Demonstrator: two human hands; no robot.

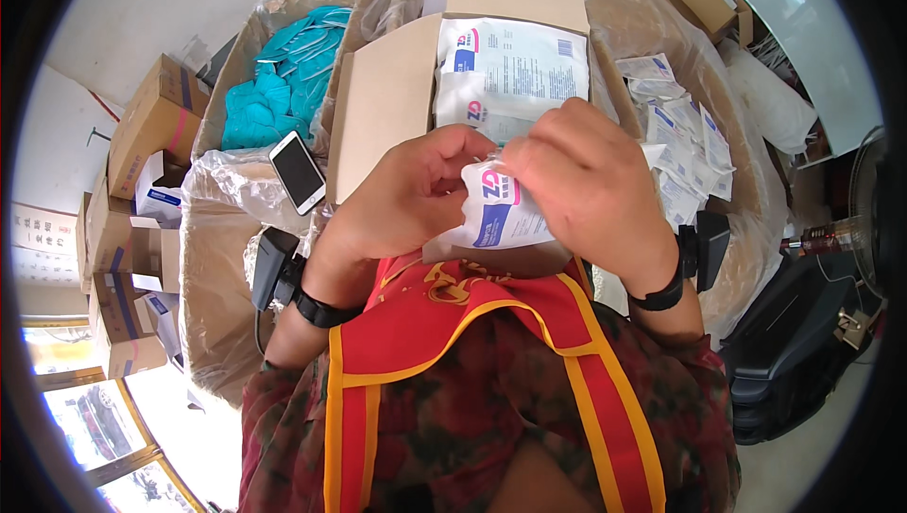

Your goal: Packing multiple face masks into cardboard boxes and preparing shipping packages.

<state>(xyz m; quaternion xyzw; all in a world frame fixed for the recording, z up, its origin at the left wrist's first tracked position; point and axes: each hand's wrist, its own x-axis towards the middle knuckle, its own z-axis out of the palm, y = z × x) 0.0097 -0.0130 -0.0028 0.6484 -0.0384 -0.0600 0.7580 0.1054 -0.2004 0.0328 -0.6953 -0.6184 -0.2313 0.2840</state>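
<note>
In front of my chest I hold a white printed packet (510,227) with a blue panel. My left hand (406,190) is closed, its thumb and fingers pinching the packet's upper left edge. Close beside it, my right hand (588,187) pinches the same top edge with curled fingers. Whether the packet's seal is torn is hidden by the fingers. Just beyond my hands stands an open cardboard carton (385,107) with similar white packets (518,69) inside, one showing a teal patch through its film.
A plastic-lined box at left holds teal face masks (283,78). A white-framed phone (298,173) lies near its corner. Another lined box at right holds loose white packets (675,145). Brown cartons (156,121) stand stacked far left. A black chair (803,343) is at lower right.
</note>
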